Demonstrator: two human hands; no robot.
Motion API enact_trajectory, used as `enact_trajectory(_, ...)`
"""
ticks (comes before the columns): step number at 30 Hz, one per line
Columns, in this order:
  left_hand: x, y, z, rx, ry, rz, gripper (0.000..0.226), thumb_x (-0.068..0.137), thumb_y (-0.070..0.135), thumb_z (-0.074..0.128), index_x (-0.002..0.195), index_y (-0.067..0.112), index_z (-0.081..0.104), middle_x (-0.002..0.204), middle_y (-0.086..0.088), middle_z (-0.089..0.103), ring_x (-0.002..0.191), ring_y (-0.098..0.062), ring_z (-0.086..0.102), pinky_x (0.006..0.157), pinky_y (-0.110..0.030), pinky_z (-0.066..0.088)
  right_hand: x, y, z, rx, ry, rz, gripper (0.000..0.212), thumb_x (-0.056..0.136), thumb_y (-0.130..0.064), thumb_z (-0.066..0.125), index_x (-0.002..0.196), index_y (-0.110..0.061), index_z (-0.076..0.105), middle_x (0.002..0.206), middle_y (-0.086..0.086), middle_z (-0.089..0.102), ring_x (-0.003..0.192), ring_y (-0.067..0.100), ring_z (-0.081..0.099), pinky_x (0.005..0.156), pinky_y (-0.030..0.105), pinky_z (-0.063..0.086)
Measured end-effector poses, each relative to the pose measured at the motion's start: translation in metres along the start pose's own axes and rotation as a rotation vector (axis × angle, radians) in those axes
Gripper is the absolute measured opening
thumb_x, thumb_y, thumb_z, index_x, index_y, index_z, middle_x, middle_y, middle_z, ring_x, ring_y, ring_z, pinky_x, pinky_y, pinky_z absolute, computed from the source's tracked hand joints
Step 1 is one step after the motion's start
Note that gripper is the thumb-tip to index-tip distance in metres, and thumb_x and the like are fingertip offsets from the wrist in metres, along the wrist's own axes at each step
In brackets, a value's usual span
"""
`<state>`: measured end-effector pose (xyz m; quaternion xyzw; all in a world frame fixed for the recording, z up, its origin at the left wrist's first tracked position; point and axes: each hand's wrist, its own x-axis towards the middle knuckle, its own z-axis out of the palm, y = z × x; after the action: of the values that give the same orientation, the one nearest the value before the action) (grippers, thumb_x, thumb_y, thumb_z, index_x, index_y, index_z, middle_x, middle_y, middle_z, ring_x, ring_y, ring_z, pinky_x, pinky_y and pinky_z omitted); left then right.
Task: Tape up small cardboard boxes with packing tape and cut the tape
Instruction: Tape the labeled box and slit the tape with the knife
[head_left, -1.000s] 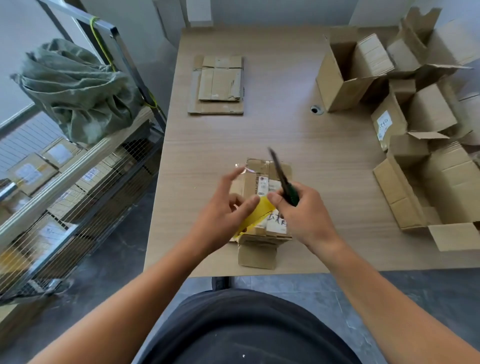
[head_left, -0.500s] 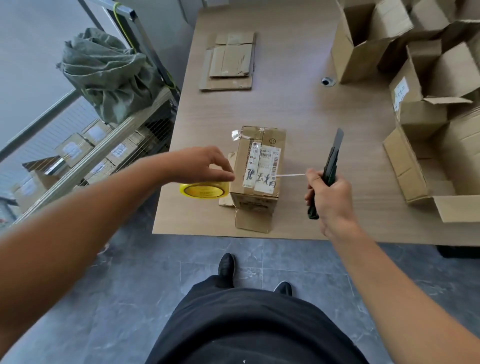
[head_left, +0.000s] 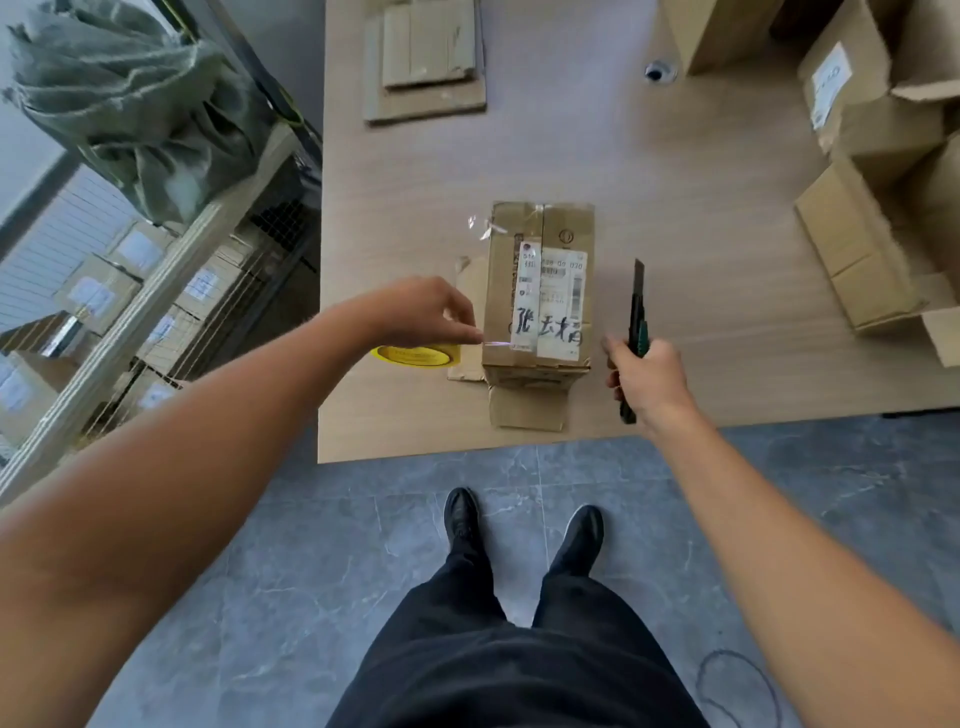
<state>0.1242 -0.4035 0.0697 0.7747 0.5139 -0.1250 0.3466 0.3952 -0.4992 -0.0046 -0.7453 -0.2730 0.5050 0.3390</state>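
Clear tape strand (head_left: 496, 343) no more reaches right hand (head_left: 652, 379) vs. 0.5 s ago. Left hand (head_left: 426, 312) holds yellow tape roll (head_left: 415, 356) at 9 o'clock of small brown cardboard box (head_left: 540, 291); right hand, at 3 o'clock, grips green-black utility knife (head_left: 638, 306).

tape roll (head_left: 415, 356) half hidden, label (head_left: 558, 291) print unreadable

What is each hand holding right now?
Left hand: grips the yellow tape roll.
Right hand: grips the utility knife.
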Motion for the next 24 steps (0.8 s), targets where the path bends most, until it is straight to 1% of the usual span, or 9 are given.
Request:
enact_trajectory(2, 0.007, -0.007, 0.009, -0.052, 0.007, 0.019, 0.019, 0.088, 0.052, 0.07, 0.086, 0.033, 0.074, 0.087, 0.012, 0.07, 0.084, -0.013, 0.064, 0.078, -0.028, 0.049, 0.004, 0.0, -0.001, -0.169, -0.019, -0.009, 0.032, 0.096, -0.04, 0.065, 0.083, -0.013, 0.055, 0.068, 0.006, 0.055, 0.058, 0.022, 0.052, 0.059, 0.034, 0.04)
enact_trajectory(4, 0.011, -0.011, 0.015, -0.097, 0.043, 0.038, 0.023, 0.088, 0.05, 0.071, 0.087, 0.028, 0.075, 0.087, 0.003, 0.072, 0.081, -0.017, 0.065, 0.071, -0.026, 0.051, -0.003, -0.012, -0.006, -0.392, 0.084, -0.073, 0.037, 0.095, -0.047, 0.063, 0.097, -0.012, 0.052, 0.083, 0.008, 0.057, 0.074, 0.026, 0.056, 0.064, 0.034, 0.039)
enact_trajectory(7, 0.01, -0.015, 0.021, -0.09, 0.068, 0.081, 0.027, 0.089, 0.05, 0.07, 0.091, 0.024, 0.075, 0.09, -0.002, 0.073, 0.088, -0.022, 0.066, 0.08, -0.033, 0.052, -0.032, -0.04, -0.004, -0.376, 0.231, -0.305, 0.03, 0.102, -0.039, 0.049, 0.106, -0.013, 0.034, 0.088, 0.0, 0.054, 0.079, 0.027, 0.053, 0.064, 0.03, 0.03)
enact_trajectory(10, 0.008, -0.017, 0.028, -0.129, 0.107, 0.076, 0.027, 0.089, 0.049, 0.07, 0.09, 0.023, 0.074, 0.083, 0.004, 0.067, 0.086, -0.021, 0.064, 0.07, -0.03, 0.044, -0.069, -0.061, 0.038, -0.513, 0.026, -0.45, 0.021, 0.107, -0.034, 0.036, 0.094, -0.019, 0.042, 0.087, 0.002, 0.054, 0.08, 0.027, 0.055, 0.067, 0.032, 0.037)
enact_trajectory(13, 0.007, -0.018, 0.034, -0.147, 0.168, 0.081, 0.022, 0.091, 0.047, 0.069, 0.086, 0.026, 0.072, 0.082, 0.007, 0.065, 0.087, -0.019, 0.061, 0.07, -0.028, 0.037, -0.081, -0.053, 0.08, -0.811, -0.084, -0.496, 0.032, 0.107, -0.026, 0.033, 0.101, -0.005, 0.057, 0.111, 0.012, 0.054, 0.109, 0.031, 0.048, 0.099, 0.04, 0.037)
enact_trajectory(16, 0.001, -0.034, 0.036, -0.18, 0.148, 0.093, 0.03, 0.093, 0.046, 0.064, 0.113, 0.026, 0.074, 0.112, 0.004, 0.07, 0.103, -0.017, 0.063, 0.084, -0.029, 0.044, -0.087, -0.036, 0.099, -0.858, -0.042, -0.441, 0.047, 0.106, -0.025, 0.036, 0.132, 0.01, 0.051, 0.149, 0.014, 0.034, 0.136, 0.029, 0.039, 0.118, 0.037, 0.029)
enact_trajectory(18, -0.009, -0.053, 0.038, -0.307, 0.078, 0.097, 0.041, 0.094, 0.049, 0.062, 0.128, 0.026, 0.067, 0.113, 0.015, 0.065, 0.101, -0.004, 0.061, 0.084, -0.024, 0.043, -0.089, -0.027, 0.103, -0.889, -0.004, -0.444, 0.047, 0.105, -0.027, 0.039, 0.127, 0.012, 0.056, 0.154, 0.01, 0.028, 0.139, 0.03, 0.036, 0.118, 0.041, 0.031)
enact_trajectory(20, -0.015, -0.068, 0.041, -0.345, 0.107, 0.118, 0.036, 0.094, 0.047, 0.064, 0.124, 0.028, 0.069, 0.105, 0.018, 0.063, 0.094, 0.003, 0.059, 0.081, -0.023, 0.042, -0.087, -0.026, 0.107, -0.919, 0.003, -0.447, 0.047, 0.104, -0.028, 0.04, 0.117, 0.011, 0.063, 0.154, 0.009, 0.026, 0.139, 0.03, 0.035, 0.117, 0.043, 0.031)
enact_trajectory(24, -0.018, -0.076, 0.042, -0.134, 0.177, 0.097, 0.022, 0.092, 0.043, 0.067, 0.11, 0.03, 0.072, 0.112, 0.001, 0.061, 0.1, -0.017, 0.059, 0.09, -0.033, 0.047, -0.086, -0.036, 0.112, -0.951, -0.035, -0.37, 0.043, 0.103, -0.036, 0.043, 0.099, -0.003, 0.069, 0.153, 0.008, 0.021, 0.139, 0.035, 0.029, 0.119, 0.046, 0.027)
